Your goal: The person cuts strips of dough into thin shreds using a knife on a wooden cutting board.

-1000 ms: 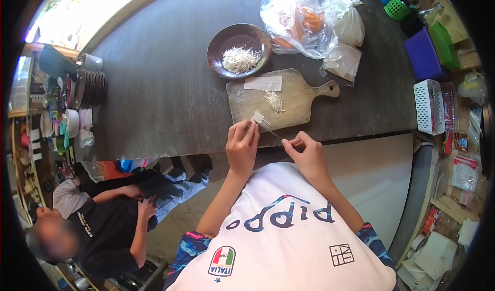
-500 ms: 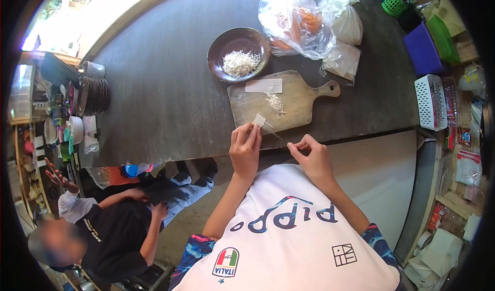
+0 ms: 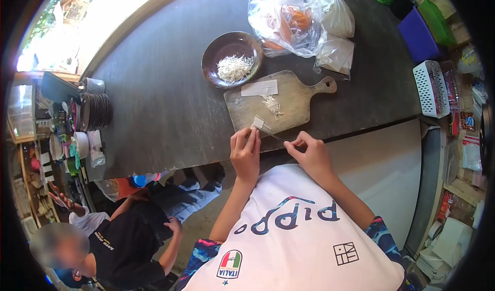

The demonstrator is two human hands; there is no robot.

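Observation:
A wooden cutting board with a handle lies near the table's front edge. At its lower edge my left hand is closed, its fingertips pinching a small white piece flat against the wood. My right hand pinches the near end of a thin dark blade, whose far end reaches toward the white piece; its exact shape is hard to make out. A white strip and a small heap of white slivers lie on the board. Behind it stands a brown bowl with more slivers.
A clear plastic bag with orange contents and a white bag sit at the back. Stacked dark plates stand at left. A white basket and a purple bin line the right. Another person is at lower left.
The view has shifted slightly. Both my hands keep their grip near the board's lower edge, with the blade still by the white piece. The other person's arms have moved a little.

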